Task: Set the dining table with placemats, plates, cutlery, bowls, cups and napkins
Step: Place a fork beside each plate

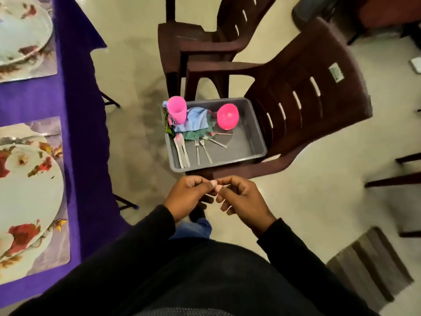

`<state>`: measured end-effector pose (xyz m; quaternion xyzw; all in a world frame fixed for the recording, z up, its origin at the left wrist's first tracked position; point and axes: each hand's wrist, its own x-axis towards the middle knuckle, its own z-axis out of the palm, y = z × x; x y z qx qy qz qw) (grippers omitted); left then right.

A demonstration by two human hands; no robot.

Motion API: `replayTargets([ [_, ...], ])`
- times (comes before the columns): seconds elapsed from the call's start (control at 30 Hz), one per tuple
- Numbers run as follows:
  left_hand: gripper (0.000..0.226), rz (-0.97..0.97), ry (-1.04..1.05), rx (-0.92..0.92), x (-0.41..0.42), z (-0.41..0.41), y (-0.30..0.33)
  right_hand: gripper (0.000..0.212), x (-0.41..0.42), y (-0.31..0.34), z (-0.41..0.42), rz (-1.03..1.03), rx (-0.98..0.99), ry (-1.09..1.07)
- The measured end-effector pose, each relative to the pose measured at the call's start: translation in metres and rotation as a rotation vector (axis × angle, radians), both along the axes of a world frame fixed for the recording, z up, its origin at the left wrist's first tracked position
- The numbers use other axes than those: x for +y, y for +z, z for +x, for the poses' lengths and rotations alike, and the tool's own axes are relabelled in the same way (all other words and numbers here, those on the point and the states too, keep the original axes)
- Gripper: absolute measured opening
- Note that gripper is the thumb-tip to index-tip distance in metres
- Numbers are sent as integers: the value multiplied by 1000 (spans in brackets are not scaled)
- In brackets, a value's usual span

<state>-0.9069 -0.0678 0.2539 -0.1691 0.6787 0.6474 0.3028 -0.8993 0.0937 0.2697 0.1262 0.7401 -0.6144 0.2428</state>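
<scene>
Pale floor tiles are showing under your left hand (190, 197) and right hand (245, 201), whose grips are curling fingertip to fingertip, apparently holding nothing, while the forks (201, 148) are lying straight ahead in the grey tub (255, 133), handles pointing toward you.

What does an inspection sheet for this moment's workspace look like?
Surface: purple tablecloth on table at left.
Job's things: two floral plates on placemats; grey tub on brown chair holds pink cup, pink bowl, folded napkins, forks, knives.
Clutter: nothing seen.
Hands: left hand and right hand together pinch a small pale item, unidentifiable.
Cables: nothing seen.
Surroundings: second chair, striped mat, tiled floor.
</scene>
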Motion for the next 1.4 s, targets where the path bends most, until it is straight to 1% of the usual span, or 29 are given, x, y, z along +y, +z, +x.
replayTargets([
  [0.07, 17, 30, 1, -32, 4, -23, -6, 11, 7, -4, -28, 59, 37, 61],
  [0.17, 14, 18, 61, -31, 8, -52, -23, 10, 12, -25, -71, 109, 76, 74],
  [0.27, 7, -25, 178, -20, 8, -66, -45, 8, 10, -61, -107, 195, 125, 51],
  [0.37, 9, -116, 209, 11, 7, -88, -70, 6, 8, -111, -142, 360, 180, 77],
  [0.43, 9, -159, 212, 25, 6, -108, -89, 15, 10, -145, -163, 457, 200, 137],
  [0.57, 7, -243, 246, -29, 12, -165, -150, 42, 14, -224, -214, 590, 123, 328],
  [0.7, 8, -518, 268, -147, 28, -220, -254, 61, 13, -311, -270, 714, 126, 532],
  [0.73, 11, -595, 250, -162, 33, -229, -279, 67, 12, -328, -279, 746, 137, 586],
  [0.77, 19, -667, 203, -182, 40, -239, -300, 73, 12, -345, -287, 783, 147, 647],
  [0.83, 48, -804, 77, -235, 54, -256, -333, 82, 9, -372, -301, 842, 163, 740],
  [0.9, 72, -911, 67, -272, 66, -267, -351, 87, 6, -392, -310, 855, 177, 763],
  [0.93, 79, -951, 105, -285, 71, -273, -356, 87, 6, -401, -313, 872, 178, 777],
  [1.0, 81, -1010, 157, -312, 78, -279, -367, 83, 6, -416, -314, 965, 214, 809],
  [1.07, 77, -1022, 198, -364, 79, -281, -378, 68, 8, -421, -313, 1071, 319, 777],
  [1.1, 74, -1005, 235, -404, 78, -282, -382, 59, 9, -420, -314, 1094, 341, 762],
  [1.13, 69, -982, 267, -438, 77, -282, -385, 54, 11, -419, -316, 1093, 318, 761],
  [1.23, 43, -907, 287, -517, 78, -282, -388, 42, 17, -417, -323, 988, 97, 688],
  [1.27, 38, -896, 276, -539, 79, -283, -386, 39, 19, -418, -325, 945, 31, 657],
  [1.33, 36, -915, 204, -556, 82, -284, -383, 32, 21, -418, -328, 851, -95, 586],
  [1.4, 35, -942, 131, -536, 83, -283, -381, 24, 21, -417, -330, 770, -189, 545],
])
